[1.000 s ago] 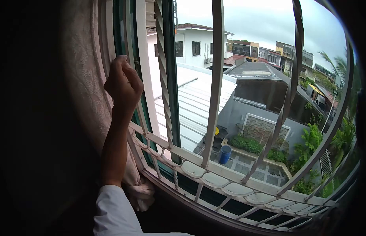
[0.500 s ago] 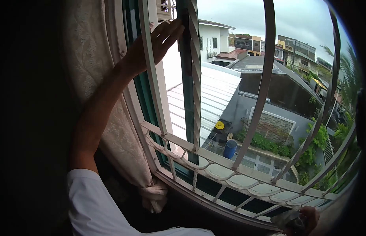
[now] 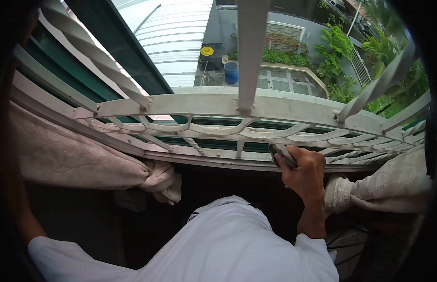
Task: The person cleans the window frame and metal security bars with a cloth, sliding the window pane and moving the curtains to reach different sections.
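My right hand point(image 3: 305, 170) is closed around a bunched grey cloth point(image 3: 283, 156), right at the lower part of the white window grille point(image 3: 293, 109). Part of the cloth is hidden inside the fist. Along the dark left edge of the view my left arm point(image 3: 22, 214) reaches up beside the window frame. Only a shadowed bit of my left hand point(image 3: 30, 28) shows near the top left corner, and its fingers are hidden in the dark. Behind the grille is the green window frame point(image 3: 119, 44).
Knotted curtains hang on both sides, the left curtain point(image 3: 77, 162) and the right curtain point(image 3: 392, 183). Twisted bars point(image 3: 94, 54) rise from the grille. Outside and below are a white metal roof point(image 3: 174, 47), a blue barrel point(image 3: 231, 73) and green plants point(image 3: 338, 51).
The view has tilted down and turned right. My left hand, earlier stretched against the window frame, is now at the view's edge. My right hand with the cloth now shows nearer the middle.
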`<state>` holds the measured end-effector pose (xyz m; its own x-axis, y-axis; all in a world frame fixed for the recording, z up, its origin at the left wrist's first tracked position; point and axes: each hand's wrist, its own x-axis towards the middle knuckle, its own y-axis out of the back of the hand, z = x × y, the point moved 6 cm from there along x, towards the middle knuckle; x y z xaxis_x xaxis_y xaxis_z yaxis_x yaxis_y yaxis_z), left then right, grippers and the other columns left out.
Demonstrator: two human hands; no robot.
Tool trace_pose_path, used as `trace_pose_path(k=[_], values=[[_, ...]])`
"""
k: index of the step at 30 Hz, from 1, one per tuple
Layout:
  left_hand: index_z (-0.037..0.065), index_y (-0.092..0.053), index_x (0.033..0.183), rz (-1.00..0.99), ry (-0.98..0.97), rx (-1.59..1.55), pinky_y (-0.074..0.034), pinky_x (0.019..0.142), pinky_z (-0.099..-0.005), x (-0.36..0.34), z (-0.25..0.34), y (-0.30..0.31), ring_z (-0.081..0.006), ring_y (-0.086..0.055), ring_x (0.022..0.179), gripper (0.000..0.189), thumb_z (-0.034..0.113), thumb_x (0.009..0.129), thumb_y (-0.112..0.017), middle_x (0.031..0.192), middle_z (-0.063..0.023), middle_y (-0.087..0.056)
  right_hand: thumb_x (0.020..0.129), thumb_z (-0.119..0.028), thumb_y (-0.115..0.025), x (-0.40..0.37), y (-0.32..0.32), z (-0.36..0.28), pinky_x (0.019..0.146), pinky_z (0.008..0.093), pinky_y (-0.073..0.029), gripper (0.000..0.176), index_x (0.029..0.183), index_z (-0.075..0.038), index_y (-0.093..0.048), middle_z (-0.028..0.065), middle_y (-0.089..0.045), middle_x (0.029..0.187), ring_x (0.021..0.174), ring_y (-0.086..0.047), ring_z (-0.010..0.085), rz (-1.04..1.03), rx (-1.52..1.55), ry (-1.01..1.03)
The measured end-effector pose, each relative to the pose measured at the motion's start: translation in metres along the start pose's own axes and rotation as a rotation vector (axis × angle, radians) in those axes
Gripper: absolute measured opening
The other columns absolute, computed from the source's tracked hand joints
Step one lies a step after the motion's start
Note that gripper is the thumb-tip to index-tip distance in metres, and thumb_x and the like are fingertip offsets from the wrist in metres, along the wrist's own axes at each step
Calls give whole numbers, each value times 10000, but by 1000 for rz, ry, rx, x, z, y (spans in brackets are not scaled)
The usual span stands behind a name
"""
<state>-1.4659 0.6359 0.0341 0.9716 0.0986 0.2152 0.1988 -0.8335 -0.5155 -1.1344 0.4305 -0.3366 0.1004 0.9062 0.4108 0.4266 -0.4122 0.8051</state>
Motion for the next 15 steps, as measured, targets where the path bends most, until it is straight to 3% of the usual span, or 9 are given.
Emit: trace_pose_path(k=[1,2,4,7,8,12,15], values=[[105,-487,1369,-191,147,-28,-493,696,-617,2,-3,-3,-406,-587,1015,672,259,787,-784,1358,-177,-555,742,-186,-852,0,-5,0,567,406,-506,266,936,-68,-713,101,-681,668,579,-678,310,-15,21,12],[102,-490,1372,-232,179,-59,-495,717,-605,3,-2,-1,-403,-585,1030,664,246,790,-776,1353,-175,-560,747,-169,-842,-1,-5,-1,562,410,-489,221,905,-74,-721,94,-680,675,576,-666,314,38,-65,41],[94,-498,1378,-245,174,-96,-500,758,-580,-6,0,2,-396,-582,1061,650,222,796,-758,1343,-172,-572,720,-128,-817,-1,-5,-3,571,424,-463,205,910,-90,-754,78,-656,650,569,-638,314,106,-199,123],[83,-509,1388,-269,183,-129,-506,820,-542,-13,3,4,-385,-577,1107,631,185,806,-731,1327,-167,-590,687,-140,-814,2,-18,8,601,429,-478,252,932,-99,-771,72,-651,639,580,-643,317,31,-257,134],[79,-513,1391,-270,184,-138,-508,841,-530,-15,3,6,-382,-575,1123,626,172,809,-723,1322,-165,-596,667,-164,-816,4,-19,6,598,422,-485,219,865,-94,-752,85,-645,629,584,-649,316,32,-302,135],[65,-528,1403,-282,197,-169,-517,923,-480,-23,2,8,-368,-568,1184,606,123,821,-687,1300,-158,-619,660,-161,-812,6,-24,12,587,426,-485,184,767,-78,-687,113,-634,620,584,-648,323,-13,-261,126],[53,-539,1413,-270,191,-181,-524,985,-443,-26,1,9,-358,-563,1231,595,86,831,-661,1285,-153,-637,667,-148,-802,6,-24,11,602,426,-485,189,795,-64,-692,118,-641,630,593,-649,338,2,-252,140]])
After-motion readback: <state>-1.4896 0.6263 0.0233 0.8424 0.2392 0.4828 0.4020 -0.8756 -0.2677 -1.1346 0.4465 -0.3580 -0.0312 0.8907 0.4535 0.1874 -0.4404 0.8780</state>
